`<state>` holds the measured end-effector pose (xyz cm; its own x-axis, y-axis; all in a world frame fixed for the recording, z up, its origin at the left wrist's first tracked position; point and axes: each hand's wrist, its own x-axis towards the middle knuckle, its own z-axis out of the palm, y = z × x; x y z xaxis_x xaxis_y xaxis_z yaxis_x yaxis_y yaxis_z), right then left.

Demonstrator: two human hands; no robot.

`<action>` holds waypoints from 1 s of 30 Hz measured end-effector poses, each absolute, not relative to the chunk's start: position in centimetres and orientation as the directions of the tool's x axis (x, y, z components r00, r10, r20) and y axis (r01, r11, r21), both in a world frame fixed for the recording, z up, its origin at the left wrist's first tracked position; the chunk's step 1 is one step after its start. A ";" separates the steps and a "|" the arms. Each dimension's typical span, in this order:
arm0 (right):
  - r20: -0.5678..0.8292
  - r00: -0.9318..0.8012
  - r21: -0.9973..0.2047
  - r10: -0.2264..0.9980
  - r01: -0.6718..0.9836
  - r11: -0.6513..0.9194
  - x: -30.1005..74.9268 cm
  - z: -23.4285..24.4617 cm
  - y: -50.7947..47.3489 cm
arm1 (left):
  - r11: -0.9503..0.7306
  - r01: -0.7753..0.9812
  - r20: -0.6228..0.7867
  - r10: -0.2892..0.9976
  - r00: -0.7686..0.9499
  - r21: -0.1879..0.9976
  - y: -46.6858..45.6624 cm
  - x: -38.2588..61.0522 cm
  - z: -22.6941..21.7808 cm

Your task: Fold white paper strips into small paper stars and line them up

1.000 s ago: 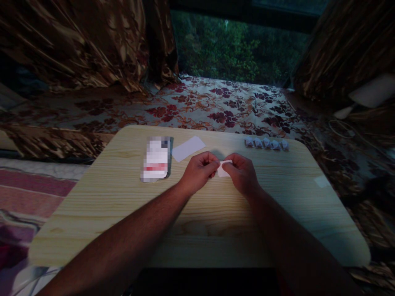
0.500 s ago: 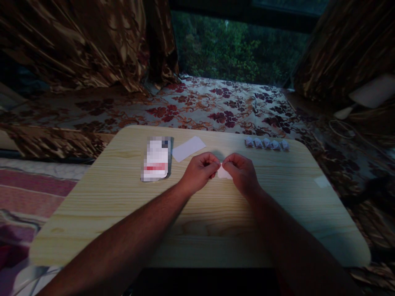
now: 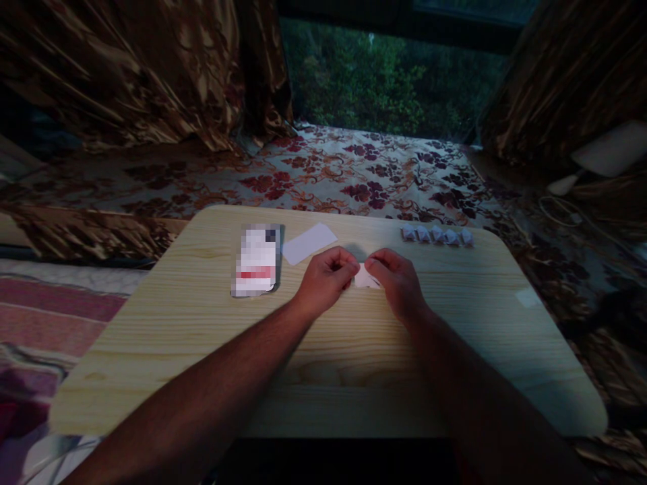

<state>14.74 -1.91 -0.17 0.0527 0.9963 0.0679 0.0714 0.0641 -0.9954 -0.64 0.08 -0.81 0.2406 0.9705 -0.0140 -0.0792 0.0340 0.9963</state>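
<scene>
My left hand [image 3: 326,279] and my right hand [image 3: 397,283] meet over the middle of a light wooden table [image 3: 328,364]. Both pinch a small folded white paper piece [image 3: 362,277] between their fingertips, just above the tabletop. Most of the paper is hidden by the fingers. A flat white paper slip [image 3: 308,243] lies just beyond my left hand. A row of several small folded paper pieces [image 3: 437,235] sits at the table's far right edge.
A white packet with a red stripe [image 3: 256,261] lies at the table's far left. A small pale scrap [image 3: 526,297] rests near the right edge. Floral bedding [image 3: 354,175] and brown curtains [image 3: 131,67] surround the table, with a window behind.
The fingers have shifted slightly on the paper piece, which now shows a pointed fold between the hands. Arms and everything else stay put.
</scene>
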 end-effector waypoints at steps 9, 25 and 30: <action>0.097 0.053 -0.977 0.994 0.198 0.085 14.7 -0.5 -1.7 | 0.009 -0.160 0.017 0.987 0.162 0.987 0.6 -0.9 -1.3; 0.111 0.057 -0.975 0.992 0.197 0.098 14.9 -0.8 -1.5 | 0.038 -0.031 -0.033 0.988 0.153 0.999 0.4 -0.9 -0.5; 0.108 0.145 -0.993 0.984 0.073 0.098 14.6 -0.2 -1.4 | 0.047 -0.016 -0.041 0.968 0.249 0.999 0.5 -1.0 -0.5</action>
<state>14.63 -1.43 -0.21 0.1450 0.9836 0.1077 0.0733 0.0979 -0.9925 -1.02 0.45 -0.53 0.2490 0.9676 -0.0414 -0.0161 0.0469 0.9988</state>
